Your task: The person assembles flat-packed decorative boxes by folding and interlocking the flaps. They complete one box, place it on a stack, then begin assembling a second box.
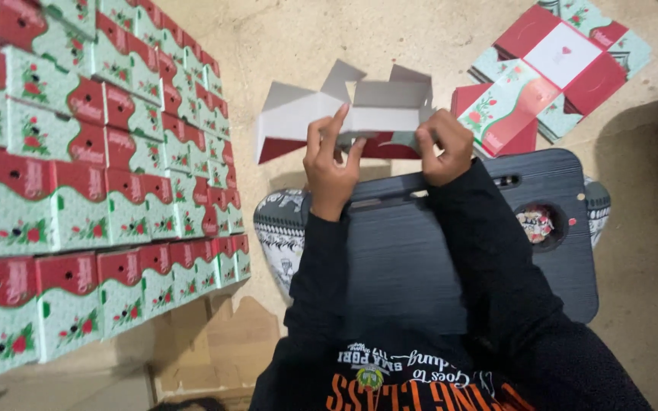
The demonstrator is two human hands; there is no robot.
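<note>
Carton [348, 114], half-folded: white-grey inner card facing up, flaps standing open at top and left, red printed outside showing along lower edge. Held above far edge of dark grey lap tabletop [420, 259], long axis running left to right across view, open flaps pointing away from wearer.

Left hand [331, 164]: at carton's lower left edge, fingers raised and pressed against card, thumb beside them, closed on the card. Right hand [442, 146]: at carton's lower right edge, fingers curled and pinching card. Hands set apart, one toward each end of carton, both in black sleeves.

Flat unfolded cartons [554, 72]: pile on floor [291, 42] at upper right, red, mint green and white with floral print, just beside held carton.

Finished boxes [93, 167]: stacked in rows along left, same red and green floral print, well apart from hands.

Round recess [536, 223] in tabletop's right side, holding small crumpled item.

Patterned cushion [277, 228]: under tabletop's left edge.
</note>
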